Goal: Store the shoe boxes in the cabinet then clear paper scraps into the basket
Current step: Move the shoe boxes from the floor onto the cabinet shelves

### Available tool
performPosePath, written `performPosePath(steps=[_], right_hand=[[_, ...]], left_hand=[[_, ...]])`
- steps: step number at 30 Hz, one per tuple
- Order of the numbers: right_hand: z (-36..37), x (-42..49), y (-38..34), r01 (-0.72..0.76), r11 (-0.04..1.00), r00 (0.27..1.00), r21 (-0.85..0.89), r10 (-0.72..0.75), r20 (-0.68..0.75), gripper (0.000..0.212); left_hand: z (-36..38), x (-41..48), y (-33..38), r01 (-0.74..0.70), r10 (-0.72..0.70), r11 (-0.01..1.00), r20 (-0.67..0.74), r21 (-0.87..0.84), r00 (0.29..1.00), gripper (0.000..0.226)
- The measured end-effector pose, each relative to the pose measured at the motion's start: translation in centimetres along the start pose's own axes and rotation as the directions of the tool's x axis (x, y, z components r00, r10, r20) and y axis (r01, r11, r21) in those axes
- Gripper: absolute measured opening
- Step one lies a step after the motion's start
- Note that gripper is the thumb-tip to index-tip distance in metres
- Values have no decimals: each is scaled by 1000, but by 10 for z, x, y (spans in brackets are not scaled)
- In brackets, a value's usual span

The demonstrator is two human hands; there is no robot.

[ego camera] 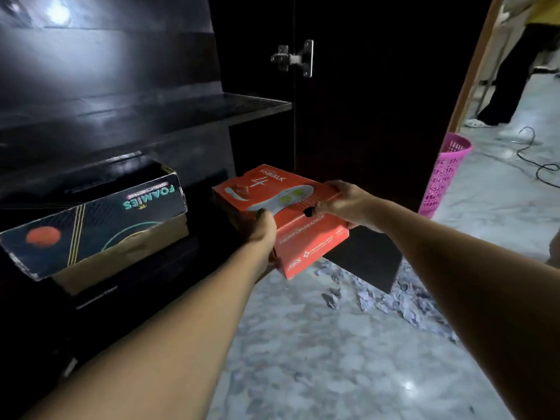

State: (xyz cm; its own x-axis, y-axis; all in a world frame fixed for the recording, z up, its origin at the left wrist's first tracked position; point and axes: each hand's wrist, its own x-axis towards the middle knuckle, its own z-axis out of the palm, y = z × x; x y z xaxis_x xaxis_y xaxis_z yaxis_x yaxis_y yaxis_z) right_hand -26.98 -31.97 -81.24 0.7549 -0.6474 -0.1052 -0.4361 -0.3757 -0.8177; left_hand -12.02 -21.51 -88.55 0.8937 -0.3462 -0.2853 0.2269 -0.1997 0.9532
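- Orange shoe box (306, 234) sits dead centre, lid reading "WALK" with a big "4" and a shoe-sole picture, and "PERFORMANCE" runs along its near side; the smaller logos below are too blurred to read
- Left hand (262, 230) grips the box at its 7 o'clock corner, thumb up on the lid
- Right hand (342, 204) grasps it at 3 o'clock, fingers curled over the lid's edge
- Box is held between both hands, its far end at the mouth of the dark cabinet (121, 116), its near end out over the marble floor (318, 359)
- At 9 o'clock from it, a black shoe box (100, 225) is on the cabinet shelf, lid tilted, "FOAMIES" printed upside down
- Open cabinet door (363, 116) stands at 1 o'clock, with a metal hinge (295, 58)
- Pink basket (445, 174) is at 3 o'clock, past the door
- Paper scraps (409, 298) lie on the floor at 5 o'clock
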Motion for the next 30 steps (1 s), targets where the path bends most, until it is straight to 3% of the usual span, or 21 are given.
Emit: performPosePath(steps=[4, 7, 9, 13, 19, 22, 25, 30], right_hand=[[15, 39, 30, -19, 976, 998, 217, 31, -51, 74], [27, 65, 48, 14, 934, 992, 357, 33, -125, 72], [35, 82, 61, 64, 907, 982, 416, 18, -189, 72], [54, 112, 84, 130, 856, 961, 501, 16, -277, 74], [89, 133, 94, 273, 954, 796, 120, -154, -585, 57], [107, 143, 96, 271, 955, 848, 120, -178, -500, 49], [125, 154, 93, 233, 955, 916, 184, -151, -372, 58], [145, 169, 77, 198, 954, 942, 226, -121, -314, 70]], left_hand=[[2, 18, -8, -5, 1, 996, 38, 90, 999, 86], [-3, -6, 0, 32, -31, 999, 188, -6, 982, 47], [1, -3, -10, 10, -1, 999, 195, -45, 981, 38], [13, 21, -27, -118, 133, 985, 124, -124, 983, 66], [15, 52, -31, -192, 203, 965, 44, -178, 978, 74], [13, 65, -28, -192, 197, 966, 12, -173, 980, 74], [12, 77, -23, -198, 190, 963, -61, -184, 980, 61], [16, 89, -14, -148, 126, 963, -107, -226, 986, 54]])
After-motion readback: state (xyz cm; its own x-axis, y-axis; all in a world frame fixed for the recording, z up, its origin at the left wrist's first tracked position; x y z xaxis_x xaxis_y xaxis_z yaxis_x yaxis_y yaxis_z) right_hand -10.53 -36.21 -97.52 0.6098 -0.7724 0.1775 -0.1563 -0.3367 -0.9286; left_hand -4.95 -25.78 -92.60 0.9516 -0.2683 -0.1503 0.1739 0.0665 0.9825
